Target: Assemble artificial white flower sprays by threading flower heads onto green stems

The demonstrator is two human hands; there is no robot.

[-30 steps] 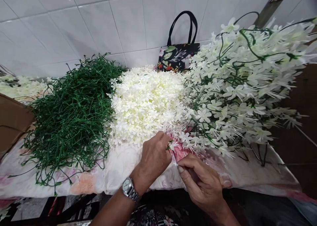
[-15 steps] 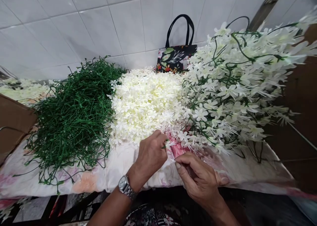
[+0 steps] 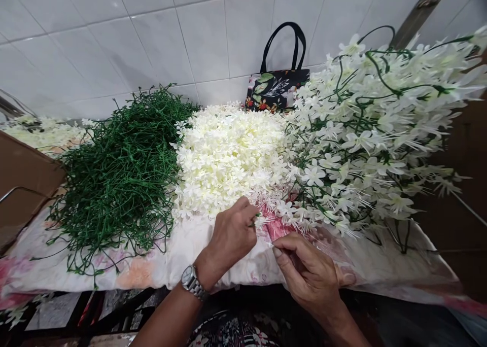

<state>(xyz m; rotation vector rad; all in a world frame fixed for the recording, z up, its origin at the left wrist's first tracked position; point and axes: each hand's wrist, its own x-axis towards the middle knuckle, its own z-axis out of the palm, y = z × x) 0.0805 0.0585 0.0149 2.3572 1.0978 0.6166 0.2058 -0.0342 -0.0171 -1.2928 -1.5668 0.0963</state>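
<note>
My left hand (image 3: 235,231), with a watch (image 3: 193,282) on its wrist, is closed around a green artificial flower stem (image 3: 257,216); a bit of white shows at its end, and most of it is hidden by the fingers. Just to the right, my right hand (image 3: 310,271) pinches a small white flower piece (image 3: 270,244) between thumb and forefinger. Both hands hover over the front of the cloth-covered table, apart from each other. Beyond them lies a heap of loose white petals (image 3: 232,159), with thin pale stamens (image 3: 268,200) strewn at its near right edge.
A tangle of green stems (image 3: 122,184) covers the left of the floral cloth (image 3: 190,245). Assembled white flowers (image 3: 365,144) are piled high on the right. A black floral bag (image 3: 279,89) stands against the tiled wall (image 3: 205,37). A cardboard box (image 3: 26,179) is at the left edge.
The view has shifted slightly, so the piles and bag appear further right. Both hands keep nearly the same pose and grip.
</note>
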